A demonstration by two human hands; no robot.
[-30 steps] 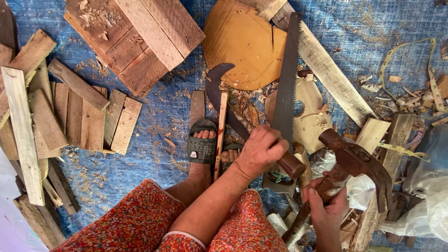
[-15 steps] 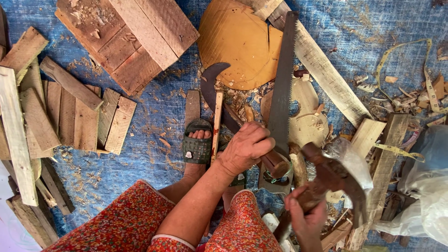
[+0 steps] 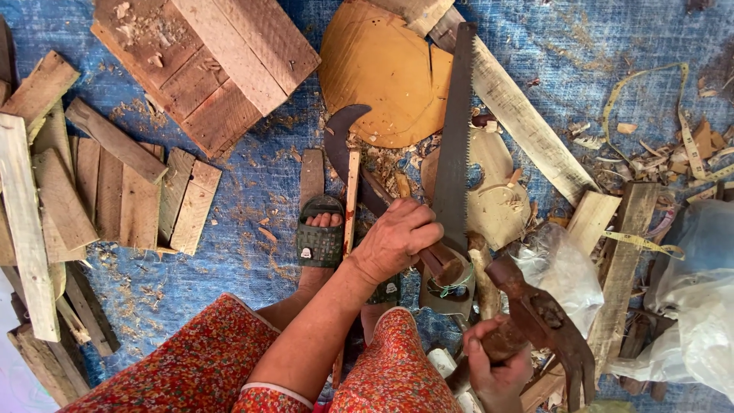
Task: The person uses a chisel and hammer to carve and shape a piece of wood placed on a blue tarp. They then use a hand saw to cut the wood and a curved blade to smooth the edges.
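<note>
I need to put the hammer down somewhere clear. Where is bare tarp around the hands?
Bare tarp lies between the plank stack and the sandalled foot. Around the left hand, saw and plastic bags it is crowded. The right hand grips the hammer.

A square wooden pallet panel (image 3: 205, 65) lies on the blue tarp (image 3: 260, 183). Left of the panel, short wooden slats (image 3: 115, 191) lie side by side. Right of it rests a rounded piece of orange cardboard (image 3: 382, 73), and farther right a long pale plank (image 3: 520, 115) runs diagonally. Far right of the panel, a yellow measuring tape (image 3: 673, 115) curls among wood chips.
</note>
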